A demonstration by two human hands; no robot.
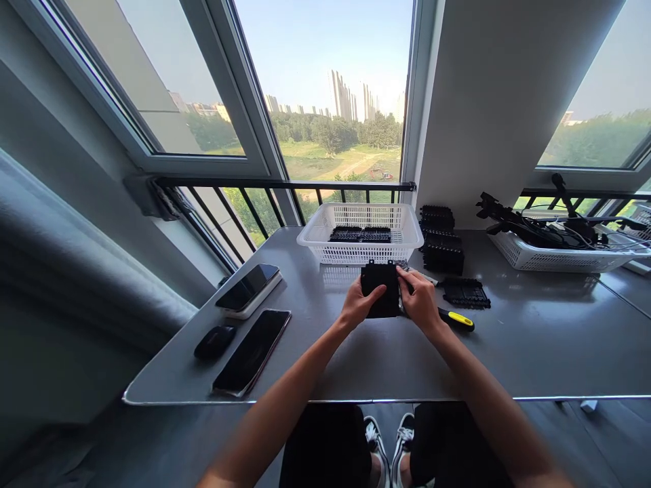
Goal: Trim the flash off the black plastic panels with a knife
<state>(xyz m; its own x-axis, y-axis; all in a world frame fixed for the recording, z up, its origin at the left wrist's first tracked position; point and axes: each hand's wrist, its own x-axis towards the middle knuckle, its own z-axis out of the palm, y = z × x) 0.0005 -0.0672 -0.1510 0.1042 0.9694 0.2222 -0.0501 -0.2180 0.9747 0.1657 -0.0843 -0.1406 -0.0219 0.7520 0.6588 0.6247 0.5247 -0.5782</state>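
Between both hands, above the grey table, is a flat black plastic panel point(381, 288) with small tabs along its top edge. My left hand point(362, 299) grips its left side, the thumb lying across the face. Closed at the panel's right edge is my right hand point(418, 293), its fingertips near the upper corner. A screwdriver-like tool with a black and yellow handle point(460, 320) lies on the table just right of my right hand; its far end is hidden. Another black slotted panel point(465, 293) lies flat beyond it.
A white basket point(361, 254) with black panels inside stands behind my hands. Stacked black panels point(441, 244) are to its right. Further right, another white basket point(554, 257) holds black parts and cables. Two phones point(251, 352) point(249, 285) and a black mouse point(214, 342) lie left.
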